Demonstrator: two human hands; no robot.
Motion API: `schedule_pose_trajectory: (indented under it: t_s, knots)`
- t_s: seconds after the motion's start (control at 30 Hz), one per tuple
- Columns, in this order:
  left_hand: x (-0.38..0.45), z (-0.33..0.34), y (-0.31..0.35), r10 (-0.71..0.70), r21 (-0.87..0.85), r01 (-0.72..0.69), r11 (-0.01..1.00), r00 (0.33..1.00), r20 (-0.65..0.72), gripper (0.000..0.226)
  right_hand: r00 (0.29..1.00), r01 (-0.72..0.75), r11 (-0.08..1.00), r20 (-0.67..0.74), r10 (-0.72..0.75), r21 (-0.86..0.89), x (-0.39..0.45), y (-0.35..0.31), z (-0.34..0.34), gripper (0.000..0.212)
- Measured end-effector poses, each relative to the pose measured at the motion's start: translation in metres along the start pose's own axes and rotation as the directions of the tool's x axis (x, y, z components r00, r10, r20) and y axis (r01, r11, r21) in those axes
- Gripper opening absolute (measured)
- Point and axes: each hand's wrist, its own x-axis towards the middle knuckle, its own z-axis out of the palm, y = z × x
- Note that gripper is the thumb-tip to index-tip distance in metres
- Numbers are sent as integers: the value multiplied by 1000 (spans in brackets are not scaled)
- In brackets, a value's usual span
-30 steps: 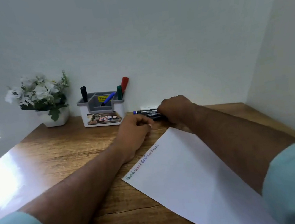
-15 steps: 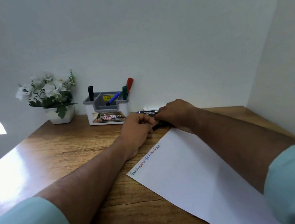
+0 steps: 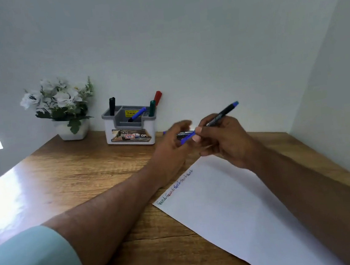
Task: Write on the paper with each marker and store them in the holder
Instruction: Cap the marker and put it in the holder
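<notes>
My right hand [image 3: 223, 139] grips a black-bodied blue marker [image 3: 222, 113], tilted up to the right above the desk. My left hand [image 3: 171, 148] pinches the marker's blue cap [image 3: 188, 138] at its lower end. A white paper [image 3: 234, 208] lies below, with a short row of coloured words [image 3: 175, 187] near its top edge. The grey and white holder [image 3: 131, 135] stands by the wall with black, blue, green and red markers in it. Another marker [image 3: 184, 133] lies on the desk behind my hands, mostly hidden.
A white pot of white flowers [image 3: 63, 108] stands left of the holder. White walls close off the wooden desk [image 3: 66, 185] at the back and right. A bright window is at the far left.
My right hand has lifted a blue marker off the desk and tilted it upward. My left hand has come to its capped end. The view shifted slightly left.
</notes>
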Motion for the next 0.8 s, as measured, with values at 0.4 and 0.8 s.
schedule_pose_trajectory:
  t_s: [0.4,0.8]
  knots:
    - [2,6,-6,159,371,-191,909,981,115,15,1000,-12,992,-23,15,127,-2,29,2,42]
    - [-11,-55,37,-343,514,206,833,921,186,30,989,-57,926,-109,104,372,5,34,-11,17]
